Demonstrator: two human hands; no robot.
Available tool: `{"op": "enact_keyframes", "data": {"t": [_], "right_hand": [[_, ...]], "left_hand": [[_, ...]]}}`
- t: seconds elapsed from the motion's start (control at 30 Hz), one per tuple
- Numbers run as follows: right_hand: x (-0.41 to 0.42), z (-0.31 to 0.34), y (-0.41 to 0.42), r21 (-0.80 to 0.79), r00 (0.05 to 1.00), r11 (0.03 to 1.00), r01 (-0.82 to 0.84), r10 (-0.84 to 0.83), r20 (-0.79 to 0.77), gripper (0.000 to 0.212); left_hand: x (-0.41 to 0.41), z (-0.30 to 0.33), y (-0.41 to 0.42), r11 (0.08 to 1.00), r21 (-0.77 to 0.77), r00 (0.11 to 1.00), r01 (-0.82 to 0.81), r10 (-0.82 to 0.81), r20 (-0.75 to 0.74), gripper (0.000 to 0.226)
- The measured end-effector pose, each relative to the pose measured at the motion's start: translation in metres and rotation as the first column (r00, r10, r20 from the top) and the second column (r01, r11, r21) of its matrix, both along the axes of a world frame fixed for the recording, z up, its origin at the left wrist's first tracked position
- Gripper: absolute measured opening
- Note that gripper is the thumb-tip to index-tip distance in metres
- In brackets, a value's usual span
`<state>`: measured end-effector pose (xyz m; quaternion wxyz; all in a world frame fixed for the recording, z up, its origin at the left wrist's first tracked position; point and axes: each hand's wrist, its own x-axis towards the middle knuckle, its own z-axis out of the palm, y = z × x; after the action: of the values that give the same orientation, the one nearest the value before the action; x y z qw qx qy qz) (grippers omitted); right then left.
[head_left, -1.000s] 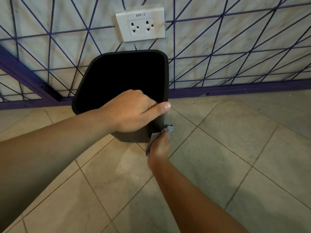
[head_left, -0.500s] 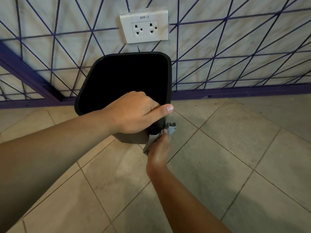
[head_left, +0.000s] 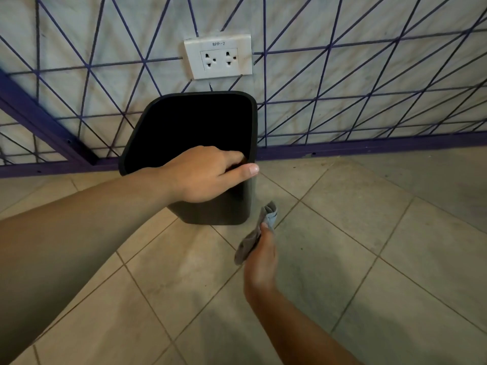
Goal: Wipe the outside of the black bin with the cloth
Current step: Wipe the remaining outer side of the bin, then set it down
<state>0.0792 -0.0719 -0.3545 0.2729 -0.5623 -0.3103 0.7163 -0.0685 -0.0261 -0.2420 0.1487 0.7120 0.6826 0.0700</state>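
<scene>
Black rectangular plastic bin (head_left: 210,212), rim-gripped by our left hand (head_left: 203,175), may tip if our right hand (head_left: 261,256), clutching the grey cloth (head_left: 257,231) just beside its base, presses hard.

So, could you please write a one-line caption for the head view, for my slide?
Left hand grips the black bin rim while right hand holds the grey cloth beside it.
</scene>
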Motion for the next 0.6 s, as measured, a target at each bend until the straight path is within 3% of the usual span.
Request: {"op": "enact_keyframes", "data": {"t": [0.13, 0.2, 0.37, 0.43, 0.5, 0.6], "right_hand": [[0.019, -0.006, 0.011, -0.061, 0.997, 0.995, 0.083, -0.083, 0.002, 0.032], [0.025, -0.006, 0.012, -0.076, 0.993, 0.99, 0.116, -0.115, 0.014, 0.044], [0.027, -0.006, 0.009, -0.08, 0.996, 0.993, 0.088, -0.089, -0.009, 0.049], [0.023, -0.006, 0.004, -0.105, 0.997, 0.993, 0.059, -0.065, -0.052, 0.043], [0.018, -0.004, 0.001, -0.15, 0.996, 0.988, 0.03, -0.043, -0.082, 0.052], [0.01, -0.006, 0.0, -0.167, 0.994, 0.986, 0.018, -0.036, -0.103, 0.047]], "left_hand": [[0.0, 0.003, -0.014, 0.999, -0.024, 0.993, -0.04, 0.043, 0.108, 0.042], [-0.004, 0.006, -0.022, 0.994, -0.075, 0.988, -0.077, 0.086, 0.125, 0.042], [-0.008, 0.008, -0.041, 0.945, -0.243, 0.975, -0.22, 0.21, -0.066, 0.028], [0.0, 0.001, -0.045, 0.938, -0.203, 0.956, -0.279, 0.252, -0.152, 0.043], [0.009, -0.006, -0.047, 0.958, -0.098, 0.953, -0.269, 0.25, -0.171, 0.056], [0.018, -0.007, -0.047, 0.962, -0.019, 0.961, -0.274, 0.273, -0.041, 0.049]]}}
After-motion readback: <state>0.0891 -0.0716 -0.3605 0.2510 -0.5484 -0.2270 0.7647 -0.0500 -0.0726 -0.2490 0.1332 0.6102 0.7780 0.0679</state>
